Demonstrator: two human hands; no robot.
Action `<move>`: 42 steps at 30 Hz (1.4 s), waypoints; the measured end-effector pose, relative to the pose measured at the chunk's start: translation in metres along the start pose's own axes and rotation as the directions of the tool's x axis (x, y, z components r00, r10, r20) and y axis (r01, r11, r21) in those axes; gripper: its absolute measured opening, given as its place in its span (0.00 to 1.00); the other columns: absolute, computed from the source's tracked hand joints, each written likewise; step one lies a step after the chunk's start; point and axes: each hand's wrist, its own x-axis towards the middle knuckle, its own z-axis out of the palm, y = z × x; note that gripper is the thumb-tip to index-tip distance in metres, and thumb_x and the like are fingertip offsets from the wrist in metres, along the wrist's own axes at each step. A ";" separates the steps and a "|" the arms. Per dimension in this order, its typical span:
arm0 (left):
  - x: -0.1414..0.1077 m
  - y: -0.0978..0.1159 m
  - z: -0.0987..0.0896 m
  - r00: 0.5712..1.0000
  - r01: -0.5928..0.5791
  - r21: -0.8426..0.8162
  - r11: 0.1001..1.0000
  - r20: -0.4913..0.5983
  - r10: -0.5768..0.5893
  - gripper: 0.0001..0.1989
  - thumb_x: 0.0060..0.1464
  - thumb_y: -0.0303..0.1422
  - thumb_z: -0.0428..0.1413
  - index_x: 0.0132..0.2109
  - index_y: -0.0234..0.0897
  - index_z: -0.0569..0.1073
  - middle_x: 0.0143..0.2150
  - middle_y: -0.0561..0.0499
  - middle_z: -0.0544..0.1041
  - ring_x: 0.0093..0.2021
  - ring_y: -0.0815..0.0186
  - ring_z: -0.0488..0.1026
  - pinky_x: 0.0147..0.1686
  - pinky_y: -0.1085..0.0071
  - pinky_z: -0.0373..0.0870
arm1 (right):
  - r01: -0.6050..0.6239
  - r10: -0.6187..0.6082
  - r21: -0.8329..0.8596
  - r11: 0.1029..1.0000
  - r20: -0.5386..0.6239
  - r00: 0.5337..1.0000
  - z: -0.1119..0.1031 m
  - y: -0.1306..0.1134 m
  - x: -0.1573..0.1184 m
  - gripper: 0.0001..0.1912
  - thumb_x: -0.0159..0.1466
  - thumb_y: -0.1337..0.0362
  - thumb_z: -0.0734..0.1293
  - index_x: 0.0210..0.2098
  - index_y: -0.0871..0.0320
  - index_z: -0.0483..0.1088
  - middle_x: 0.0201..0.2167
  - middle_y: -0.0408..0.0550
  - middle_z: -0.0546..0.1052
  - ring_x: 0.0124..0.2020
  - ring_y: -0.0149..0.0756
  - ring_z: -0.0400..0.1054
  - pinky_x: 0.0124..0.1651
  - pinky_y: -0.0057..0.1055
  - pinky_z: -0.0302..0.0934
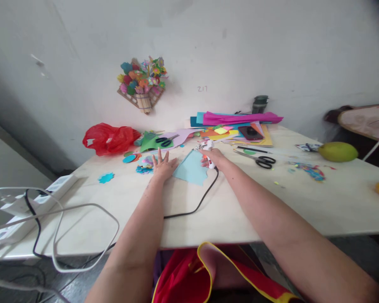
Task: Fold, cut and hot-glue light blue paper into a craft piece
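Our desk (177,233) meets a pale wall (208,46). Our right grip (213,157) wraps a white corded tool (206,145), the light-blue sheet (192,169) between it and our left grip (164,166), spread wide. If the cord (204,198) snags, the tool could jerk and drag the sheet askew.

On the pale table (189,231), a light-blue sheet (192,169) was noted; scissors (256,159) and green fruit (337,152) were found to its right, a red bag (109,139) and power strip (55,187) to its left.
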 end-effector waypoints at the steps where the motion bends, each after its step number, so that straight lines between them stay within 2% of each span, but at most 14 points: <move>1: 0.000 0.000 0.000 1.000 0.000 -0.002 1.000 0.006 0.000 0.23 0.55 0.49 0.38 0.54 0.55 0.65 0.66 0.58 0.46 0.63 0.52 0.20 0.56 0.44 0.22 | 0.005 -0.005 0.001 1.000 -0.002 1.000 0.000 0.000 0.000 0.15 0.55 0.57 0.67 0.29 0.63 0.64 0.15 0.45 0.70 0.13 0.32 0.66 0.14 0.24 0.58; 12: 0.000 0.003 0.005 0.999 -0.042 0.017 0.999 -0.023 0.043 0.24 0.56 0.48 0.37 0.56 0.53 0.63 0.66 0.57 0.46 0.63 0.53 0.20 0.57 0.44 0.23 | 0.018 -0.018 -0.003 1.000 0.004 1.000 0.000 -0.001 -0.001 0.14 0.55 0.57 0.67 0.31 0.63 0.65 0.16 0.44 0.70 0.13 0.32 0.66 0.14 0.24 0.57; 20: -0.001 0.008 0.001 1.000 0.017 0.046 0.999 -0.020 -0.016 0.27 0.55 0.50 0.39 0.60 0.51 0.57 0.66 0.54 0.42 0.63 0.53 0.21 0.57 0.43 0.25 | 0.019 -0.019 -0.003 1.000 0.013 1.000 0.000 0.002 0.002 0.17 0.54 0.55 0.68 0.31 0.63 0.65 0.16 0.45 0.70 0.13 0.32 0.66 0.14 0.24 0.57; 25: -0.001 0.011 -0.001 0.998 0.043 0.065 0.997 -0.042 -0.040 0.28 0.53 0.50 0.42 0.61 0.51 0.55 0.67 0.54 0.39 0.63 0.53 0.19 0.56 0.43 0.23 | 0.020 -0.020 -0.003 1.000 0.007 1.000 0.000 0.001 0.000 0.16 0.54 0.55 0.68 0.31 0.64 0.65 0.17 0.46 0.71 0.13 0.31 0.66 0.14 0.24 0.57; 29: -0.005 0.014 -0.003 0.996 0.023 0.063 0.998 -0.086 -0.017 0.29 0.53 0.49 0.44 0.61 0.49 0.54 0.67 0.52 0.38 0.63 0.52 0.21 0.56 0.43 0.23 | 0.029 -0.029 -0.003 1.000 0.007 1.000 0.000 0.001 0.000 0.16 0.54 0.56 0.68 0.30 0.63 0.65 0.17 0.46 0.71 0.13 0.31 0.66 0.14 0.24 0.57; 32: -0.011 0.018 -0.009 0.987 0.007 0.063 0.998 -0.161 0.003 0.27 0.56 0.45 0.43 0.61 0.48 0.54 0.67 0.53 0.39 0.64 0.55 0.23 0.58 0.45 0.26 | 0.037 -0.038 0.004 0.999 0.007 0.999 0.000 0.002 0.001 0.15 0.54 0.57 0.68 0.30 0.63 0.65 0.17 0.45 0.71 0.13 0.31 0.66 0.13 0.24 0.57; 36: -0.012 0.019 -0.014 0.954 0.093 0.033 0.995 -0.289 -0.079 0.24 0.59 0.40 0.36 0.62 0.49 0.53 0.66 0.57 0.42 0.65 0.59 0.24 0.59 0.48 0.24 | 0.020 -0.020 -0.004 1.000 0.002 1.000 0.001 0.000 -0.002 0.15 0.54 0.57 0.68 0.29 0.63 0.64 0.17 0.46 0.71 0.13 0.31 0.66 0.14 0.25 0.58; 38: -0.007 0.017 -0.011 0.959 0.120 0.021 0.993 -0.261 -0.111 0.23 0.59 0.40 0.36 0.60 0.49 0.57 0.66 0.58 0.43 0.64 0.58 0.24 0.59 0.48 0.24 | 0.012 -0.013 -0.009 1.000 -0.004 1.000 0.001 -0.002 -0.004 0.15 0.54 0.56 0.68 0.29 0.63 0.64 0.16 0.46 0.71 0.14 0.31 0.66 0.14 0.24 0.58; 42: 0.011 0.013 0.000 0.989 0.117 0.023 0.993 -0.099 -0.114 0.24 0.57 0.44 0.38 0.59 0.48 0.60 0.66 0.55 0.44 0.64 0.55 0.23 0.58 0.46 0.25 | 0.005 -0.005 -0.005 1.000 0.002 1.000 0.001 -0.003 -0.004 0.14 0.55 0.57 0.67 0.28 0.63 0.64 0.16 0.46 0.70 0.14 0.32 0.66 0.15 0.24 0.58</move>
